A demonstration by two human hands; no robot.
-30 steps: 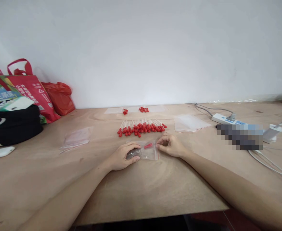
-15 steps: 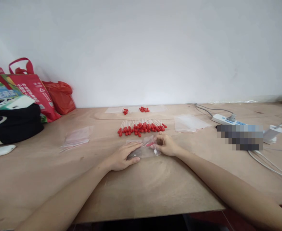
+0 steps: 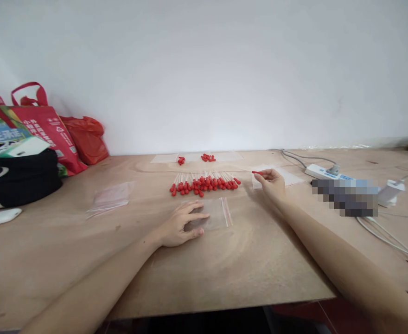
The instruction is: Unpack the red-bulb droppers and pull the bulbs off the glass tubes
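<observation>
My left hand (image 3: 179, 226) rests with spread fingers on a clear zip bag (image 3: 216, 214), which lies flat with its seal strip to the right. My right hand (image 3: 272, 184) is closed in a pinch on a thin white stick with a red tip (image 3: 255, 172), pointing left. It is above the right-hand stack of clear bags (image 3: 292, 176). Beyond my left hand lies a row of white sticks with rounded red ends (image 3: 207, 183), the red ends facing me.
Further back, two small groups of red-tipped sticks (image 3: 181, 160) lie on clear bags (image 3: 164, 158). More bags (image 3: 111, 198) are stacked at left. A black pouch (image 3: 23, 178), a white oval object (image 3: 1, 217) and shopping bags (image 3: 51, 132) stand left; a power strip (image 3: 329, 172) with cables is right.
My right hand has left the zip bag and moved right and away, holding a red-tipped stick. The bag now lies flatter; my left hand has stayed on it.
</observation>
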